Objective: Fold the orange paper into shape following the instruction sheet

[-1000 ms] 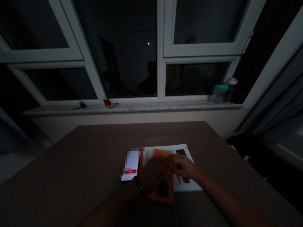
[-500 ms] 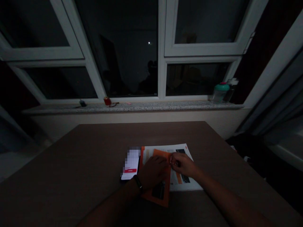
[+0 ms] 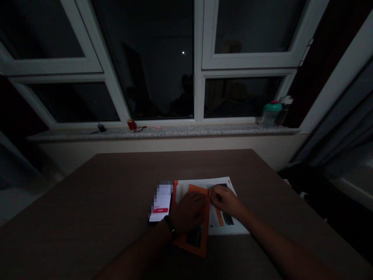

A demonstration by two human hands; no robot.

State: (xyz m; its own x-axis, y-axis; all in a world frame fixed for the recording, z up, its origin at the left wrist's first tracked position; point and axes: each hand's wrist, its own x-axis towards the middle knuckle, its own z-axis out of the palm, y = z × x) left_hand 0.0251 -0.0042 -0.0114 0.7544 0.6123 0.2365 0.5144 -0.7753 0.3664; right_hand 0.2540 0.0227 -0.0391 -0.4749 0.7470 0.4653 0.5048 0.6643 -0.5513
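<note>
A printed booklet with white, orange and dark areas lies on the brown table. An orange page with a dark picture is folded over at its left part, slanting toward me. My left hand rests flat on this page, fingers stretched forward, a dark band on the wrist. At the page's right edge, my right hand is closed in a pinch, the fingertips touching the edge. The dim light hides the exact grip. Left of the booklet lies a lit phone, close to my left hand.
The wooden table reaches toward a granite windowsill. On the sill stand a teal-lidded bottle, a clear bottle, a small red item and a small dark item.
My right hand has shifted very slightly along the orange page's edge. The page's near corner has moved a little to the left. My left hand stays in place.
</note>
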